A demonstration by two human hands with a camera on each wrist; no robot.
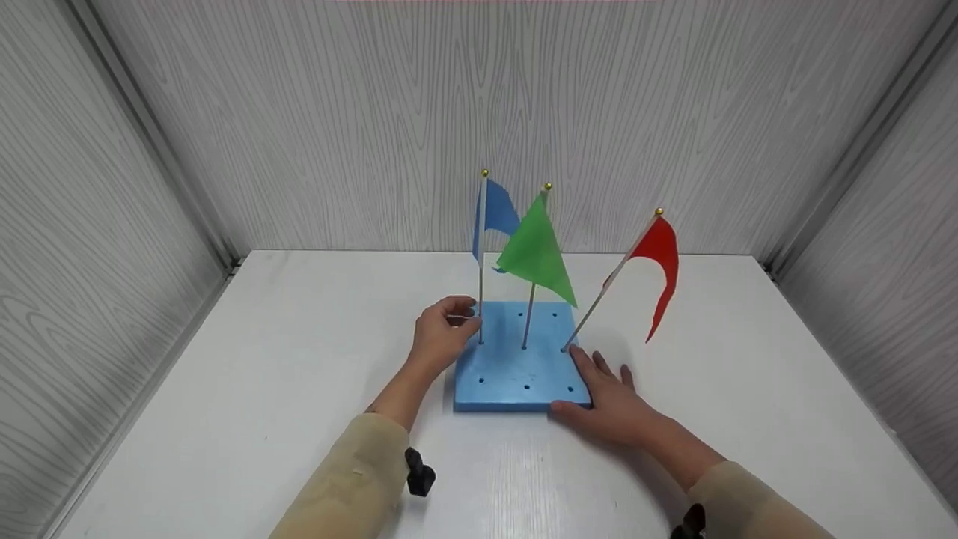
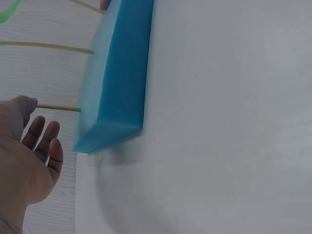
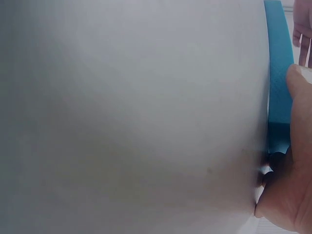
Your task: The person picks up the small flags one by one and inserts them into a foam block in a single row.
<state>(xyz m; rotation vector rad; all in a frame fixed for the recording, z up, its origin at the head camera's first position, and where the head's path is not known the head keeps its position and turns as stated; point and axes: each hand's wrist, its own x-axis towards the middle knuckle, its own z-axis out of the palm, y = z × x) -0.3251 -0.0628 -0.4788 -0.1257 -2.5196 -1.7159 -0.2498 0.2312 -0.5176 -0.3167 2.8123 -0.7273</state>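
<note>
A light blue block (image 1: 504, 368) with small holes in its top lies on the white table. Three flags on thin sticks stand in its middle row: a blue flag (image 1: 500, 207) at left, a green flag (image 1: 540, 253) in the middle and a red flag (image 1: 661, 258) at right. The blue and green sticks are near upright; the red one leans right. My left hand (image 1: 443, 335) pinches the blue flag's stick (image 2: 58, 107) between thumb and fingertips, above the block. My right hand (image 1: 610, 400) rests against the block's front right corner, fingers mostly straight and spread.
The white table (image 1: 314, 329) runs back to a grey wood-grain wall (image 1: 359, 127). Similar panels stand on the left (image 1: 67, 247) and right. More holes show in the block's front and back rows. A black clip-like piece (image 1: 420, 473) is on the left sleeve.
</note>
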